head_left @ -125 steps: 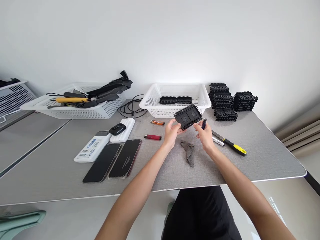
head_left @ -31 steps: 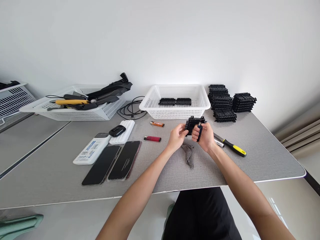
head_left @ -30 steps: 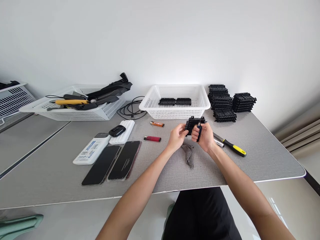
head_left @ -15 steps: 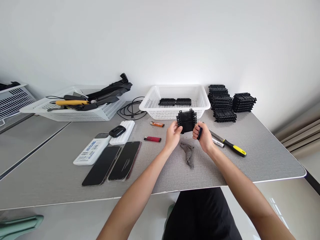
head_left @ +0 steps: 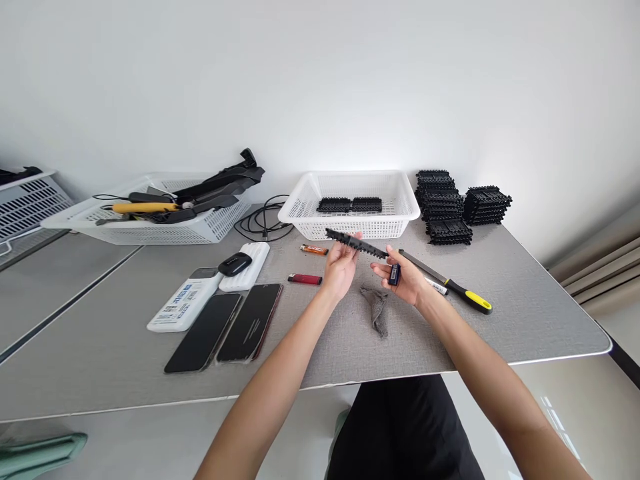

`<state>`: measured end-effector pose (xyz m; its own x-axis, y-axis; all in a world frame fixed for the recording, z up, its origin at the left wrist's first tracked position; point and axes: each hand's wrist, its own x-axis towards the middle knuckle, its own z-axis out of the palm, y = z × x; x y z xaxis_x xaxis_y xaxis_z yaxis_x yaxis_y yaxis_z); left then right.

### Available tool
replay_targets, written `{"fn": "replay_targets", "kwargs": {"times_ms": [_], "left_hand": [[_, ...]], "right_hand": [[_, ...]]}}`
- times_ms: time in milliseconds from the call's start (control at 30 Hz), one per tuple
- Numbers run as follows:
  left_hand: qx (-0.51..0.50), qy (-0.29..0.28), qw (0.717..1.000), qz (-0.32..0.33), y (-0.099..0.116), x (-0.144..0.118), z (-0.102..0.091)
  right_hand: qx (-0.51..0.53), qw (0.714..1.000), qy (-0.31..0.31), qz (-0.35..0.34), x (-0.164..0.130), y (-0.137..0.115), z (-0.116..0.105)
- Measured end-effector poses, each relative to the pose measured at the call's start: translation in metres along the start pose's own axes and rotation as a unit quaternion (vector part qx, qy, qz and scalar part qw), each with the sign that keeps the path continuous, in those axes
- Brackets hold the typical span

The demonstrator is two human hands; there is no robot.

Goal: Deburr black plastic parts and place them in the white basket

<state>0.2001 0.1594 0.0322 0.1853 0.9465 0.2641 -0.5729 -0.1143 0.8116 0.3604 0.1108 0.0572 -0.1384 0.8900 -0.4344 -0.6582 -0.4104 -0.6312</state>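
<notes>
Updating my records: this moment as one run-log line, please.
left hand: holds black panel edge-on | right hand: holds small dark-blue item | white basket: black panels inside

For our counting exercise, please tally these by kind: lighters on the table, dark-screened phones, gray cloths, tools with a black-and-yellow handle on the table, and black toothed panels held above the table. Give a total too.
Lighters: 2
Phones: 2
Gray cloth: 1
Black-and-yellow-handled tool: 1
Held black panel: 1
Total: 7
</notes>
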Motion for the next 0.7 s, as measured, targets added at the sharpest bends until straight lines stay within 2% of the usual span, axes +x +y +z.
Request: {"fn": "replay_targets", "kwargs": {"times_ms": [133,267,467,567,700], "left_hand": [[-0.02,0.0,0.999,-0.03,0.001,-0.002,0.002],[-0.016,0.058,0.997,-0.048,-0.002,-0.001,0.002],[-0.011,0.078,0.995,-0.062,0.001,0.001,-0.002],[0.055,0.078,0.995,-0.041,0.002,0.001,0.0],[0.137,0.048,0.989,-0.026,0.0,-0.002,0.004]], "right_hand": [[0.007,0.999,-0.008,-0.052,0.002,0.004,0.0],[-0.006,0.989,-0.022,-0.145,0.004,0.007,-0.002],[-0.019,0.949,0.068,-0.307,0.01,0.008,-0.007],[-0.013,0.931,0.092,-0.352,0.014,0.008,-0.01],[0.015,0.913,0.114,-0.391,0.017,0.006,-0.012]]}}
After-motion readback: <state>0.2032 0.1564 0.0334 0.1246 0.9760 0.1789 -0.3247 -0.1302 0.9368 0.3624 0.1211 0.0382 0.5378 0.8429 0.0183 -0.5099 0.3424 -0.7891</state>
